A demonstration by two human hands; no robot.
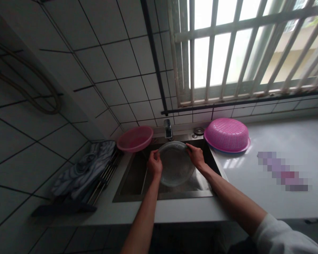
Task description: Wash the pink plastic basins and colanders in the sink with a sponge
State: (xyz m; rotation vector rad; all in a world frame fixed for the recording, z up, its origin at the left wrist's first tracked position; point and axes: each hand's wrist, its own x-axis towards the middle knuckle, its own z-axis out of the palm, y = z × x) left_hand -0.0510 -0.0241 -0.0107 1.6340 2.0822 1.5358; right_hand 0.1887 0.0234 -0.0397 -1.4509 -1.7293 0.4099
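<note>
A round, see-through glass plate [176, 165] is held over the sink [137, 176], tilted with its far edge raised. My left hand [155, 163] is closed on its left rim, thumb and fingers pinching the edge. At the upper right rim my right hand [196, 156] grips it the same way. The steel basin shows through the glass. Just beyond the plate stands the faucet [168, 128], and I cannot make out any water running from it.
A pink basin [135, 138] rests at the sink's back left corner. An upside-down pink colander [227, 134] sits on the counter [254, 190] to the right. Striped cloth [87, 165] lies over a metal rack [106, 176] on the left. A barred window [228, 53] is behind.
</note>
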